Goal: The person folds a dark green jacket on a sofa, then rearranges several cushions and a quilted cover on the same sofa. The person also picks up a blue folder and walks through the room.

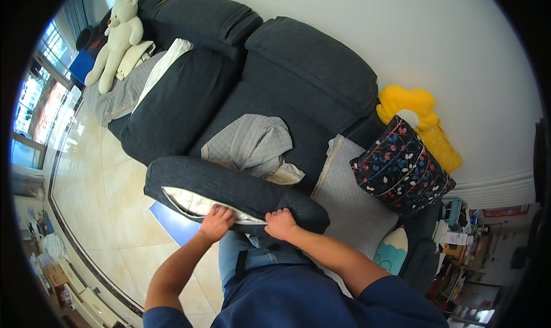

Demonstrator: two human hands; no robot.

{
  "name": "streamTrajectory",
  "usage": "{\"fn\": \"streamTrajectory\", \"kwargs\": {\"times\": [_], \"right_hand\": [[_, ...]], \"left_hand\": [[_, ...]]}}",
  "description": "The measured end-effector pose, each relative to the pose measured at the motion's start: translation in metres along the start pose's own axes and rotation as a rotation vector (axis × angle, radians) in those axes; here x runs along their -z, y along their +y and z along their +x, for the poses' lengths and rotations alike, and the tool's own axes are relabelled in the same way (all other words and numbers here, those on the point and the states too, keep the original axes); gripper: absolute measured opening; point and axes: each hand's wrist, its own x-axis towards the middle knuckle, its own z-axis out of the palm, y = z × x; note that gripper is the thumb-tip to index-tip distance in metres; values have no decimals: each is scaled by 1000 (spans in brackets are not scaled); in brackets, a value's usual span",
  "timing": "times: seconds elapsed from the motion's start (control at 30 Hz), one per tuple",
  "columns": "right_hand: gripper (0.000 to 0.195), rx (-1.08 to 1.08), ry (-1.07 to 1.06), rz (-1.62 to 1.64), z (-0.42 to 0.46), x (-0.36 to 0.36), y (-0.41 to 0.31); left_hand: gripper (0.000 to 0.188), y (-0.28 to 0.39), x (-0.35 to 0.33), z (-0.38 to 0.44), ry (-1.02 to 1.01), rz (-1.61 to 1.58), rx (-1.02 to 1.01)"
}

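Across my lap or just before it lies a dark grey sofa cushion [241, 186] on its side, its zippered opening parted and a white inner lining [193, 202] showing. My left hand [218, 221] grips the edge of the opening near its middle. At the right end of the opening, my right hand [280, 223] is closed on the cover edge by the zipper; the zipper pull itself cannot be made out. Just beyond the cushion, a crumpled grey quilted cover [254, 142] rests on the dark sofa seat.
Another dark cushion [176, 108] leans on the sofa [310, 61], left of the crumpled cover. A white teddy bear [122, 35] sits at the far left. On the right are a floral pillow [402, 168], a yellow plush [409, 104] and a grey quilted cover [344, 198]. Tiled floor [112, 224] lies left.
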Motion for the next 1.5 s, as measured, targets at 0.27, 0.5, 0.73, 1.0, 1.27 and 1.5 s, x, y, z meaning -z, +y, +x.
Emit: {"fn": "streamTrajectory", "kwargs": {"times": [0.27, 0.5, 0.73, 1.0, 1.27, 1.5], "right_hand": [[19, 9, -66, -10, -10, -12, -17], [15, -183, 158, 81, -14, -14, -25], [27, -499, 673, 34, 1, -29, 26], [68, -399, 660, 301, -92, 6, 62], [72, -791, 931, 219, -253, -16, 1], [17, -1394, 1163, 947, -407, -193, -82]], "left_hand": [[21, -47, 18, -29, 12, 31, 157], [22, -90, -23, 10, -76, -114, 71], [28, -85, -29, 56, 118, -187, -52], [35, -32, 81, 145, 92, -345, -358], [29, 212, 158, 249, -28, -526, -1014], [13, 405, 135, 223, -69, -814, -1513]]}}
